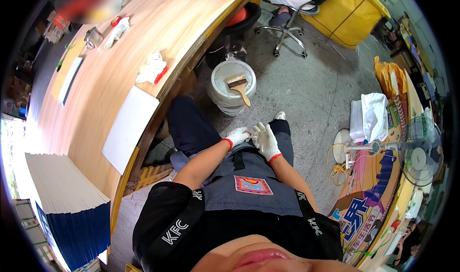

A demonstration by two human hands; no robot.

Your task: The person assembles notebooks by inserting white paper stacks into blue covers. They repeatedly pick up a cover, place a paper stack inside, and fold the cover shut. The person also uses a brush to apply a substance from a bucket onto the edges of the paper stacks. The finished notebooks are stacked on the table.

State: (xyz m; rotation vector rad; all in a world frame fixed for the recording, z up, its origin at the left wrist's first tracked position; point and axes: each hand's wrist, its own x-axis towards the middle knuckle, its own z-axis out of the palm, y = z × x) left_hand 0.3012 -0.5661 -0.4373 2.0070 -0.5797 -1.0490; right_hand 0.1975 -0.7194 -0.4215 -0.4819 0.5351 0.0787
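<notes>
Head view: my L hand (237, 137) and R hand (265, 140), both in white gloves (269, 149) w/ red cuffs, are over my lap, near each other, next to the upper part of my lap; the grey apron (218, 197) is just behind them. Fingers of both are approx. half bent; if they are closed on sth., I cannot tell. Ahead of the hands, a bit to L, stands a whitish bucket (230, 104); a brush (237, 83) lies across its top, handle toward my grip. To L of the hands is the worktable (91, 114) w/ a white sheet (130, 128); to R, well apart, a fan (419, 158).
</notes>
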